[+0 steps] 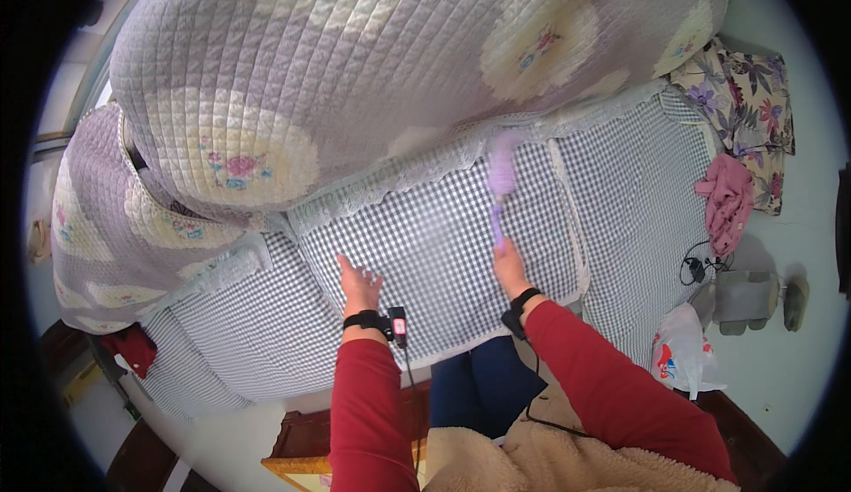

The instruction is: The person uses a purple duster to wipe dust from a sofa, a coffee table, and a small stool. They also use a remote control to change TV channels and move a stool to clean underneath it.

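Observation:
My right hand [510, 269] grips the thin handle of a purple duster or brush [503, 166]. Its fluffy-looking head is blurred and points away from me, over a black-and-white checked seat cover [425, 252]. Whether the head touches the cloth I cannot tell. Above the left part of the same cover is my left hand [361, 287], holding nothing, its fingers apart. White lace [399, 183] borders the cover's far side, against a lilac quilted cover [372, 80] with cream patches and flowers.
Further checked covers [259, 319] lie to either side. At the right are a floral cloth [744, 93], a pink garment [728, 203], a black cable [696, 269], a grey cushioned object [744, 299] and a white plastic bag [685, 352]. A dark red cloth [133, 351] lies far left. Wooden furniture [306, 432] stands near me.

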`<action>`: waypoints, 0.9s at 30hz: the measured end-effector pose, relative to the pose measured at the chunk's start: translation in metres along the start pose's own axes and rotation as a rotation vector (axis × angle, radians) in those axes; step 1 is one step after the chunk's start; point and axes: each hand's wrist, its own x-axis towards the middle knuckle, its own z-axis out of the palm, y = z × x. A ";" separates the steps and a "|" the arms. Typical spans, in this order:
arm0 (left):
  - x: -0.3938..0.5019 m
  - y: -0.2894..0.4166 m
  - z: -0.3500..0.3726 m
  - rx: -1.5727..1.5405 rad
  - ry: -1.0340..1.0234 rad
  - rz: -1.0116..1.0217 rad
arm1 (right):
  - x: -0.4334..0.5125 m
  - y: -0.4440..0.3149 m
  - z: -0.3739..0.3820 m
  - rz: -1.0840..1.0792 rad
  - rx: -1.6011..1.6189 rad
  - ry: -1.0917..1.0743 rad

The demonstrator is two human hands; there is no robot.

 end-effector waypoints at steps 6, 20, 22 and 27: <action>0.004 -0.048 -0.077 -0.080 -0.068 -0.121 | -0.054 -0.036 0.055 -0.657 -0.664 -0.550; 0.005 -0.114 -0.160 -0.088 0.273 -0.211 | -0.071 0.056 0.016 -0.720 -0.760 -0.787; -0.001 -0.117 -0.166 -0.082 0.265 -0.218 | -0.058 0.064 0.007 -0.558 -0.493 -0.459; -0.014 -0.121 -0.174 -0.058 0.246 -0.170 | -0.023 0.076 -0.009 0.382 0.290 0.048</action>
